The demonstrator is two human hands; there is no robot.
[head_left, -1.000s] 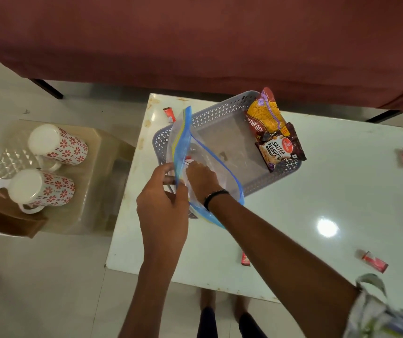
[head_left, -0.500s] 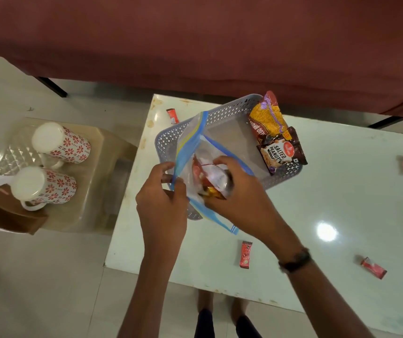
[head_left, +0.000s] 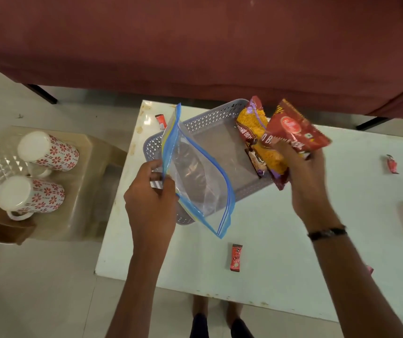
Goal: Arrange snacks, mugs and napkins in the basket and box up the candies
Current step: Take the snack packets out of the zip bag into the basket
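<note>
My left hand [head_left: 150,203] pinches the rim of a clear zip bag [head_left: 195,181] with a blue seal, held open over the grey perforated basket [head_left: 216,117]. My right hand [head_left: 304,176] grips a red snack packet [head_left: 293,129] above the basket's right end. A yellow snack packet [head_left: 256,128] and a brown peanut packet [head_left: 256,159] lean inside the basket there. Small red candies lie on the white table [head_left: 281,240]: one [head_left: 236,257] near the front, one [head_left: 161,120] at the back left corner, one [head_left: 392,164] at the right.
Two white mugs with red flower print [head_left: 46,151] [head_left: 29,193] lie on their sides on a low clear-topped stool [head_left: 78,215] left of the table. A maroon bed or sofa [head_left: 195,45] runs along the back. My feet show below the table's front edge.
My right hand has come out of the zip bag and swung right, holding the red snack packet over the basket's right end. The bag now looks without contents.
</note>
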